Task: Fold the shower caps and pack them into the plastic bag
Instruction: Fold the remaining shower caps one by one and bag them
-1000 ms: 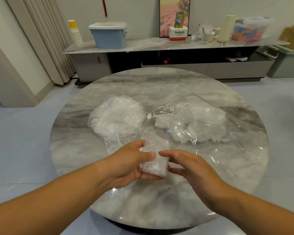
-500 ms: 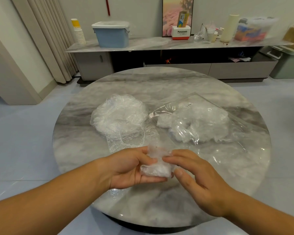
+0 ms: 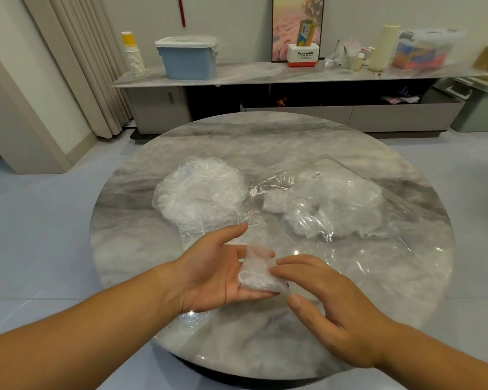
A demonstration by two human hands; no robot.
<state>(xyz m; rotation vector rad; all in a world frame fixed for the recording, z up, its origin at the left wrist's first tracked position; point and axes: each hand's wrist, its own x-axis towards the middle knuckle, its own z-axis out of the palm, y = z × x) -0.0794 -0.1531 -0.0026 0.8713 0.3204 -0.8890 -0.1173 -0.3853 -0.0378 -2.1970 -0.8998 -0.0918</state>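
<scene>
Resting on the flat, palm-up fingers of your left hand [image 3: 209,277], above the counter's [image 3: 265,142] near edge, is a folded shower cap [image 3: 255,278]. Your right hand [image 3: 330,305] is relaxed, gripping nothing, and its fingertips [image 3: 278,269] touch the cap's right side. Farther out, a heap of loose shower caps [image 3: 203,192] lies left of centre, with the plastic bag [image 3: 406,218] just right of it, holding more caps [image 3: 333,209].
</scene>
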